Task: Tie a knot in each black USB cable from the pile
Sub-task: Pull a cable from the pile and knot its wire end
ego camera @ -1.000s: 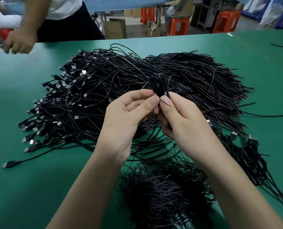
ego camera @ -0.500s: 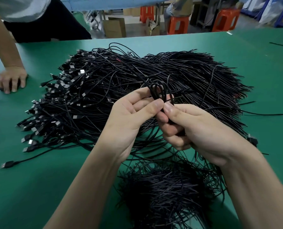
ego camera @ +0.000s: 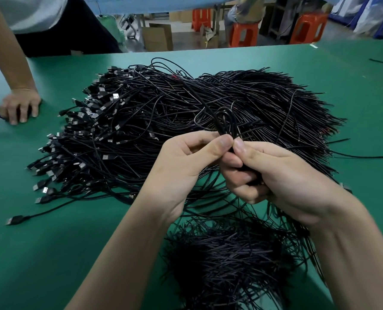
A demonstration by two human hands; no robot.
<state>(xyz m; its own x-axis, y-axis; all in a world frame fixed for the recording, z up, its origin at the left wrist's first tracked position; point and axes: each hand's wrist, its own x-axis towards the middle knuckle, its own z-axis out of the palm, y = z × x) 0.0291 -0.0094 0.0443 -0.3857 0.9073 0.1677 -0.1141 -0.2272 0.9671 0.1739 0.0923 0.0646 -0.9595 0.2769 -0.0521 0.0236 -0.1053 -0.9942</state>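
green matting covers the table (ego camera: 52, 253). at the far left of the frame another person's hand (ego camera: 19, 106) presses down on it, where a second ago it hung lifted near the upper left corner. right of that sprawls the pile (ego camera: 154, 121) of black usb cables, plugs fanned toward the left edge, bare tails toward the right. in front of it, mid-frame, the left hand (ego camera: 186, 166) pinches one cable (ego camera: 225, 130) between thumb and forefinger, just below a small loop that stands up over the pile. the right hand (ego camera: 282, 182) meets it thumb to thumb. its fingers, straighter a second ago, now curl tight round the cable's hanging strands. the loop keeps its place above the thumbs, so i judge the knot is formed and about to be drawn snug, not yet finished. at lower centre, beneath the hands, lies a second heap (ego camera: 226, 265) of cables, likely those already knotted. the size of the big pile suggests most of the work remains.
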